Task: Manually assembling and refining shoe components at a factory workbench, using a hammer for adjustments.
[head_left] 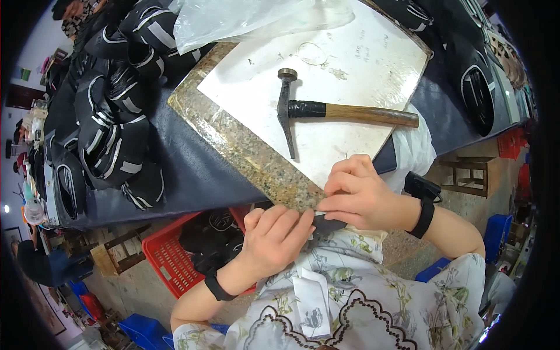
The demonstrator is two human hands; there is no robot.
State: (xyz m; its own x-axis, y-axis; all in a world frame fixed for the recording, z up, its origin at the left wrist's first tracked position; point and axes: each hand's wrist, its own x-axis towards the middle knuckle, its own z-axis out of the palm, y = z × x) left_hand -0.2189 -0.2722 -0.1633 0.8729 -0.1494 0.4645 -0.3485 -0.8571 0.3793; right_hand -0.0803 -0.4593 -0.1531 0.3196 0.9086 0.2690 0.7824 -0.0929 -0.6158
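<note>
My left hand (277, 240) and my right hand (361, 197) meet at the near corner of a speckled stone slab (256, 160). Between them is a dark piece of material (328, 224) with a pale edge, mostly covered by the fingers. The fingers of both hands are bent and pinched together on it. On the slab lies a white sheet (350, 64) with some faint writing. A hammer (344, 113) with a wooden handle rests on this sheet, its metal head to the left and its handle pointing right.
Black shoe uppers with white strips (119, 149) are heaped along the left of the dark tabletop (186, 186). Clear plastic bags (256, 23) cover the slab's far edge. Below the table, a red basket (175, 262) holds black pieces. A wooden stool (469, 175) stands at right.
</note>
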